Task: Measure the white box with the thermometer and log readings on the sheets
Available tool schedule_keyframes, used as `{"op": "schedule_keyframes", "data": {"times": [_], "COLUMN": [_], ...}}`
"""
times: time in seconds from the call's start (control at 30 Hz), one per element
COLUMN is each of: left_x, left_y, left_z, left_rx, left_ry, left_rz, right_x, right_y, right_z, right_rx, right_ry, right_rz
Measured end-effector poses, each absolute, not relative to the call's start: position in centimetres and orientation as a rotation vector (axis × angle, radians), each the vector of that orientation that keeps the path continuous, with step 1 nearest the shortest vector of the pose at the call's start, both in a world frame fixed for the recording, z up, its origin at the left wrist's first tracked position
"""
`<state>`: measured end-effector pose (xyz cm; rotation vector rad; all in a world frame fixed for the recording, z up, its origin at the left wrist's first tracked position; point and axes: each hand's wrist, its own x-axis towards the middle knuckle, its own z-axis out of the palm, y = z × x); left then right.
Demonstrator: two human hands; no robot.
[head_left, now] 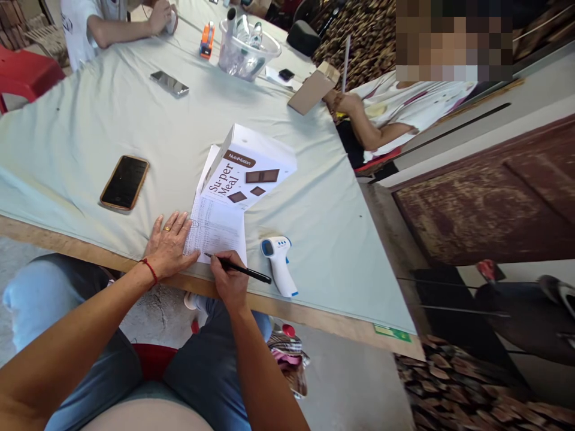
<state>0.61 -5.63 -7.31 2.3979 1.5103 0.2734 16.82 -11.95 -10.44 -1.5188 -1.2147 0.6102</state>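
Note:
A sheet of paper (220, 227) covered with small lines of writing lies near the front edge of the table. My left hand (169, 244) rests flat at its left edge, fingers stretched out. In my right hand (230, 280) is a black pen (250, 273), its tip at the lower part of the sheet. A white box (258, 164) printed "Super Meal" stands at the sheet's far end and covers part of it. To the right of my right hand lies a white and blue infrared thermometer (279, 263).
A phone (124, 182) lies left of my left hand, another phone (169, 83) farther back. A plastic basket (248, 57) holding bottles stands beyond, beside an orange item (206, 40). One person sits at the far left; another at the right is near a cardboard box (309, 91).

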Motion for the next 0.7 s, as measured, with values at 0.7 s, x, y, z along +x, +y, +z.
{"op": "schedule_keyframes", "data": {"times": [0.7], "left_x": [0.66], "left_y": [-5.7], "left_z": [-7.08], "left_rx": [2.417], "left_ry": [1.519], "left_rz": [0.261], "right_x": [16.93], "right_y": [-12.0], "right_z": [-10.68], "right_rx": [-1.474], "right_ry": [-1.17], "right_rz": [0.608]}}
